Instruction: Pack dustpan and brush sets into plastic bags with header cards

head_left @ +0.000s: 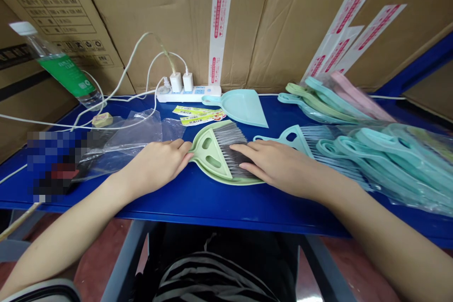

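Note:
On the blue table a pale green plastic dustpan (226, 177) lies with a matching hand brush (221, 153) nested on it, its grey bristles pointing right. My left hand (157, 164) reaches the brush's slotted handle with its fingertips. My right hand (272, 165) lies across the bristles, fingers spread over them. Just past that hand sits a teal brush (295, 139), and a teal dustpan (244, 107) lies farther back. Yellow printed labels (200, 115) rest beyond the green set. A clear plastic bag (130, 139) lies to the left of my left hand.
Bagged teal brushes (399, 160) fill the table's right side, with pink, green and teal pieces (329, 99) stacked behind. A power strip (187, 94), white cables, a water bottle (60, 68) and a pixelated object (53, 165) sit back and left. Cardboard (283, 23) walls the far side.

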Tool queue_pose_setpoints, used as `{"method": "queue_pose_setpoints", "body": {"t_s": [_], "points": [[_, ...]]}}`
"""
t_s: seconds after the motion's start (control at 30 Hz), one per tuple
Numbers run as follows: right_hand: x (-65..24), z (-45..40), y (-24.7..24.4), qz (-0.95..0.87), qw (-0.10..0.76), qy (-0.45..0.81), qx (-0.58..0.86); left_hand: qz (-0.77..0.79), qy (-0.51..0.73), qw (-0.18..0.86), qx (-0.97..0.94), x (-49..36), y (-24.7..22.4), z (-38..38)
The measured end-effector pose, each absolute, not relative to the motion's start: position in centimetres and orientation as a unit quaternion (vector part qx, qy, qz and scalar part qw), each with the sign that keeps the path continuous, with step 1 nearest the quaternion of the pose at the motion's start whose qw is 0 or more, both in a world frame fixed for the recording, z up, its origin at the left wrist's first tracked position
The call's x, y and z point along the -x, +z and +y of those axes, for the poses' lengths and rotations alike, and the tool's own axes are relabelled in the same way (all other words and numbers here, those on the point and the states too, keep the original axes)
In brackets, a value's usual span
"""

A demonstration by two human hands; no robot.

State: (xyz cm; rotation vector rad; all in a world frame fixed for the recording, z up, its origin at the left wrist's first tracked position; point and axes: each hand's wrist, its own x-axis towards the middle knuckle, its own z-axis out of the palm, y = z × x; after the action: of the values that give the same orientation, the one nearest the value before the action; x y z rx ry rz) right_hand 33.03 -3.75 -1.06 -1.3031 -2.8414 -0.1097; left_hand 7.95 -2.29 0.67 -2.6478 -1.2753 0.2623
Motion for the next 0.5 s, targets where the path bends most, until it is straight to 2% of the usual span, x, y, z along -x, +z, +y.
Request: {"method": "queue_pose_setpoints", "body": {"t_s": [0.3, 0.5], "points": [[-32.73, -3.68, -0.73, -0.905, -0.014, -0.018, 0.425, -0.442, 0.114, 0.083, 0.886, -8.09, 1.00, -2.49], [-32.92, -3.65, -0.91, -0.909, 0.002, -0.026, 0.417, -0.439, 0.106, 0.085, 0.888, -8.17, 0.96, -2.38]]}}
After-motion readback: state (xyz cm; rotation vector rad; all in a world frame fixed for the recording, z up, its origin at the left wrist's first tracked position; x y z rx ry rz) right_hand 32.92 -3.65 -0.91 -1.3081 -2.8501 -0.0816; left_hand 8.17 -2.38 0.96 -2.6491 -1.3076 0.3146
